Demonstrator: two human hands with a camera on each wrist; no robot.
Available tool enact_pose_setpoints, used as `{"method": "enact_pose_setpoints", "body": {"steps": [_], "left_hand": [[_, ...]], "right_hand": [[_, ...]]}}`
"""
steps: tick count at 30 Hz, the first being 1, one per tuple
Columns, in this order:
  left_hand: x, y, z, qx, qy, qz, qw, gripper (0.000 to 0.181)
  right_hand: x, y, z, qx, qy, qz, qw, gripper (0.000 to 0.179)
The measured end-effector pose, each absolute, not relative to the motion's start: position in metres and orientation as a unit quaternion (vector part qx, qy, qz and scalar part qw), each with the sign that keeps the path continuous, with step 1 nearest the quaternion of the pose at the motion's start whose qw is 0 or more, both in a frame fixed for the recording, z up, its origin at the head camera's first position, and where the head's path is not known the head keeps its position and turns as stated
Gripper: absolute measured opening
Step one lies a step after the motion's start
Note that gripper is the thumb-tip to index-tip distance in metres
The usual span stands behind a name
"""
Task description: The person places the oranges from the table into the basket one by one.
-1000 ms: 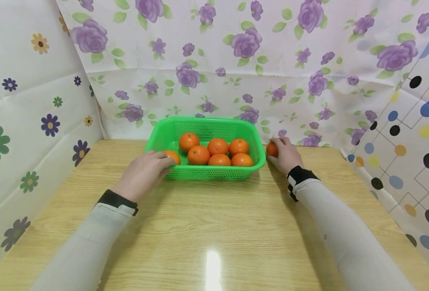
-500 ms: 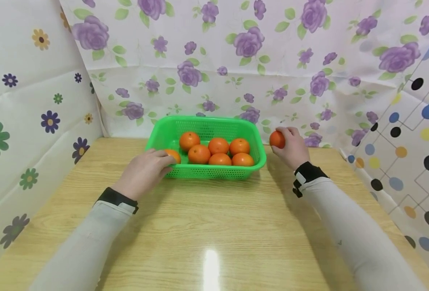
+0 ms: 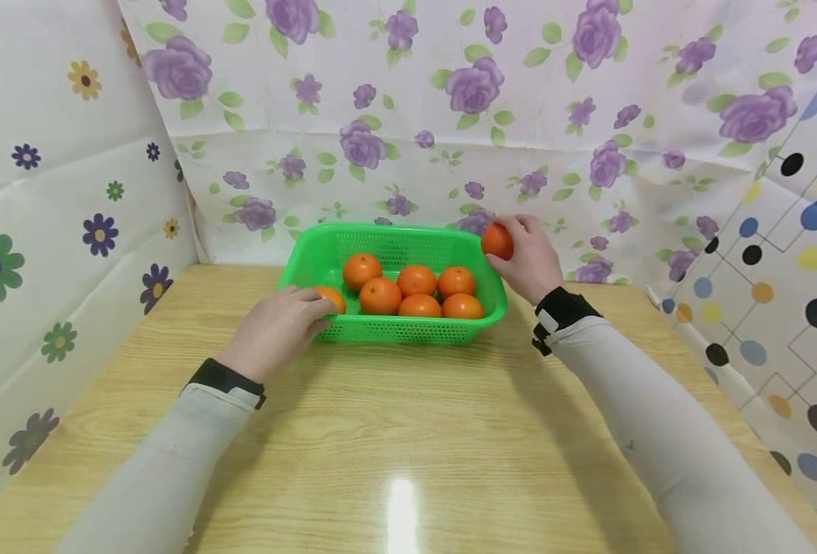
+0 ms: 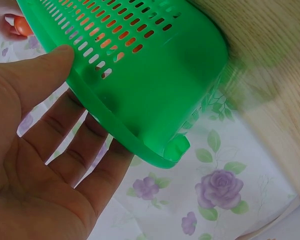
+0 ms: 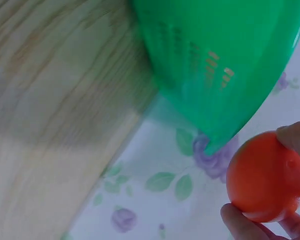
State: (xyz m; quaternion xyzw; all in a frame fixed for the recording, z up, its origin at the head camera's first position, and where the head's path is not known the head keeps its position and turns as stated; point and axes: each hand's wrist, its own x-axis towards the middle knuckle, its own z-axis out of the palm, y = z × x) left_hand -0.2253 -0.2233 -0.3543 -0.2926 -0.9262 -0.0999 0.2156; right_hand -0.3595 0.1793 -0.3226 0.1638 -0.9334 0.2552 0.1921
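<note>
A green plastic basket with perforated walls stands near the back of the table, with several oranges inside. My left hand holds the basket's front left rim; the left wrist view shows the thumb on the near side of the rim and the fingers behind it. Above the basket's right rim, my right hand grips another orange between thumb and fingers. In the right wrist view that orange hangs just beyond the basket's end. One orange is partly hidden by the left hand.
The wooden table spreads out in front of the basket. Behind it hangs a floral sheet. Patterned sheets enclose the left side and the right side.
My right hand has lifted its orange from the table right of the basket, then carried it up and left over the right rim. The left hand stays at the front left rim.
</note>
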Motion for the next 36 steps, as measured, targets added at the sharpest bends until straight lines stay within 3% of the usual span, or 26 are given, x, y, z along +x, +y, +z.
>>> {"method": "enact_pose_setpoints", "body": {"steps": [12,19,36], "left_hand": [[-0.226,-0.225,-0.356,-0.293,-0.925,-0.100,0.220,0.025],[-0.225,-0.225,-0.358,-0.291,-0.926,-0.102,0.220,0.026],[-0.224,-0.223,-0.355,-0.288,-0.926,-0.099,0.221,0.026]], "right_hand": [[-0.372,0.133,-0.317,0.210,-0.938,0.239,0.139,0.057],[-0.371,0.112,-0.320,0.214,-0.947,0.216,0.102,0.062],[-0.383,0.103,-0.334,0.220,-0.948,0.207,0.095,0.063]]}}
